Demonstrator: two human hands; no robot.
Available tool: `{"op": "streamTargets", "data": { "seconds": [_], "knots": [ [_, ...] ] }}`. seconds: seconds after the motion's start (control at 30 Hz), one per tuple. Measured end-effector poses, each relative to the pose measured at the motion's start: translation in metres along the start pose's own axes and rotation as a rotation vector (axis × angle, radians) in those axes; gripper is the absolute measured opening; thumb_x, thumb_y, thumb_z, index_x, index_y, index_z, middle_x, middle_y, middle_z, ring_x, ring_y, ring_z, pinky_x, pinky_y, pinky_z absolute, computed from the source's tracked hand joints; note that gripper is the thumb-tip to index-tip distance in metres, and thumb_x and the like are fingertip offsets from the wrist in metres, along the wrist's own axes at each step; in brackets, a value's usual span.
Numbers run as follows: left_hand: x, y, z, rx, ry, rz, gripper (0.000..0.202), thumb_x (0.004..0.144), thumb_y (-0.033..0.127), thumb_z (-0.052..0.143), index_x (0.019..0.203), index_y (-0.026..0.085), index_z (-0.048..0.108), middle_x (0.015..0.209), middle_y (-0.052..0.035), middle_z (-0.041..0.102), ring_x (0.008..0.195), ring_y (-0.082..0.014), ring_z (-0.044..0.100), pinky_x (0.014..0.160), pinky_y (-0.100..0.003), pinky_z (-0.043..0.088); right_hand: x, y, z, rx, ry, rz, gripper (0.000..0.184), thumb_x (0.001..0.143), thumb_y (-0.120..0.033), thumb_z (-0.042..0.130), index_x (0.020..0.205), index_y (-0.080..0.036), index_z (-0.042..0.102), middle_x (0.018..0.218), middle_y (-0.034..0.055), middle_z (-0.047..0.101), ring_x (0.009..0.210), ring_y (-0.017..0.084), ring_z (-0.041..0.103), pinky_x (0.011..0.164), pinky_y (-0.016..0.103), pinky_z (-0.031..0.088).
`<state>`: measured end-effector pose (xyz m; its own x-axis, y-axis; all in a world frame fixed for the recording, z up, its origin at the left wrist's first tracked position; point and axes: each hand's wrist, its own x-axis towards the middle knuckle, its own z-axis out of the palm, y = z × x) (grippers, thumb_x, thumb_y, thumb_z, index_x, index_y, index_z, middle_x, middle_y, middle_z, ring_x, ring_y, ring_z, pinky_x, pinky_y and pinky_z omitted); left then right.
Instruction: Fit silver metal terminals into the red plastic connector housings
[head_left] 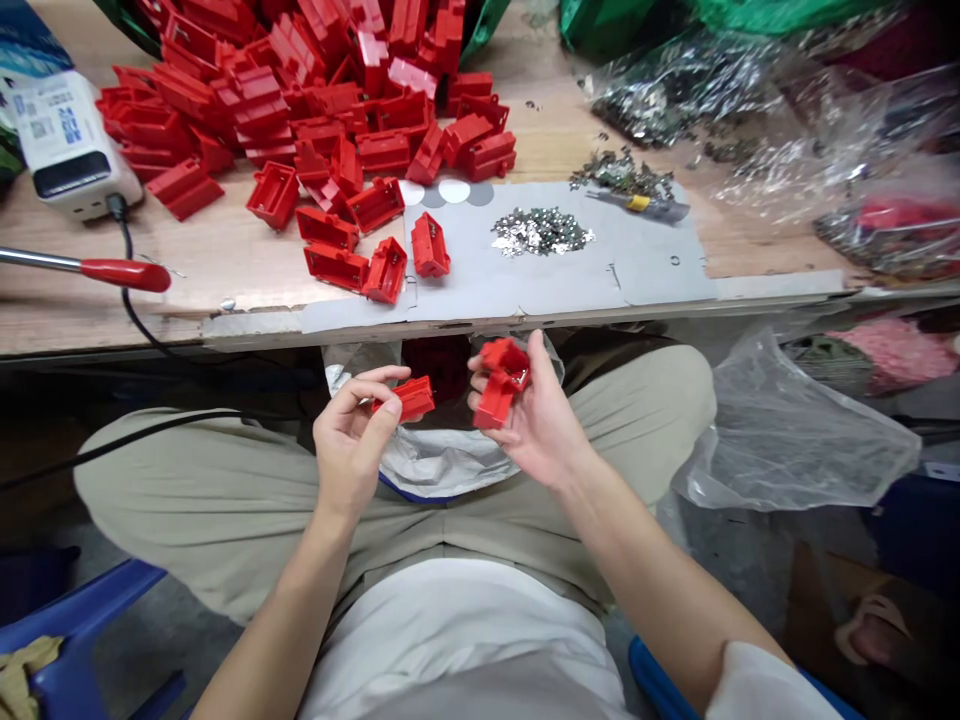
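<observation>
My left hand [351, 430] pinches a red plastic housing [415, 397] between thumb and fingers, over my lap. To its right, my right hand [544, 420] has its fingers wrapped round red plastic housings [495, 400]; they overlap, and I cannot tell exactly how many. Between my knees, just below both hands, hangs an opened white sack [450, 462]. On the bench edge above stand several loose red housings, one of them [430, 246] apart on the grey sheet. A heap of small shiny metal pieces [541, 232] lies to the right of it.
A big pile of red housings [255, 100] covers the back left of the bench. Nearby are a white device [73, 145] with a black cable and a red-handled lever [124, 274]. A yellow-banded cutter [641, 204] and clear bags of metal parts [660, 105] lie to the right.
</observation>
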<state>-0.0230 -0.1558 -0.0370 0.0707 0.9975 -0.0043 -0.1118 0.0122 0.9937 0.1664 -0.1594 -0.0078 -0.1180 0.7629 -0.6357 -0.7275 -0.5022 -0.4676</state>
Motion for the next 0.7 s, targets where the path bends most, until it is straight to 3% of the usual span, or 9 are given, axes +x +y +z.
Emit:
{"op": "streamTargets", "data": {
  "seconds": [0.07,0.13,0.23,0.33,0.47,0.7],
  "knots": [
    [-0.002,0.001,0.002,-0.016,-0.017,-0.019,0.01,0.088,0.028,0.064,0.085,0.02,0.061,0.114,-0.0086,0.068,0.089,-0.0203,0.068,0.067,-0.034,0.062,0.0,-0.003,-0.001,0.142,-0.132,0.066,0.058,0.091,-0.067,0.05,0.064,-0.017,0.053,0.061,-0.0015,0.042,0.044,0.007,0.033,0.033,0.017,0.023],
    [-0.003,0.002,0.003,-0.034,-0.028,-0.029,0.009,0.088,0.028,0.064,0.085,0.02,0.062,0.114,-0.0085,0.067,0.087,-0.0197,0.068,0.063,-0.032,0.062,-0.001,-0.004,-0.003,0.273,-0.25,0.095,0.061,0.096,-0.059,0.05,0.054,-0.017,0.038,0.056,-0.0033,0.033,0.041,0.006,0.024,0.036,0.019,0.027],
    [-0.004,0.002,0.006,-0.031,-0.037,-0.008,0.008,0.088,0.025,0.065,0.083,0.019,0.063,0.113,-0.0085,0.068,0.093,-0.02,0.067,0.067,-0.03,0.061,-0.003,0.0,-0.006,0.449,-0.332,0.085,0.063,0.099,-0.05,0.049,0.049,-0.017,0.03,0.055,-0.001,0.037,0.048,0.009,0.038,0.046,0.02,0.041],
    [-0.003,0.002,0.007,-0.028,-0.034,0.03,0.007,0.087,0.022,0.066,0.081,0.018,0.064,0.11,-0.0081,0.069,0.101,-0.0197,0.065,0.075,-0.03,0.057,-0.001,0.005,-0.007,0.559,-0.388,0.039,0.064,0.099,-0.045,0.049,0.045,-0.016,0.031,0.072,0.0021,0.057,0.079,0.015,0.057,0.073,0.029,0.054],
    [-0.004,0.002,0.006,-0.028,-0.019,0.053,0.006,0.086,0.019,0.066,0.08,0.018,0.065,0.109,-0.0083,0.068,0.105,-0.0198,0.061,0.083,-0.03,0.052,0.004,0.009,-0.006,0.576,-0.443,0.01,0.059,0.098,-0.037,0.05,0.043,-0.018,0.039,0.103,-0.0043,0.068,0.107,0.017,0.058,0.103,0.038,0.046],
    [-0.004,0.0,0.004,-0.009,0.003,0.088,0.005,0.085,0.019,0.066,0.08,0.018,0.065,0.105,-0.0085,0.067,0.104,-0.0214,0.06,0.084,-0.033,0.048,0.001,0.009,0.001,0.42,-0.527,-0.065,0.067,0.096,-0.042,0.053,0.037,-0.02,0.031,0.103,-0.0023,0.07,0.111,0.018,0.059,0.113,0.037,0.038]
  ]
}}
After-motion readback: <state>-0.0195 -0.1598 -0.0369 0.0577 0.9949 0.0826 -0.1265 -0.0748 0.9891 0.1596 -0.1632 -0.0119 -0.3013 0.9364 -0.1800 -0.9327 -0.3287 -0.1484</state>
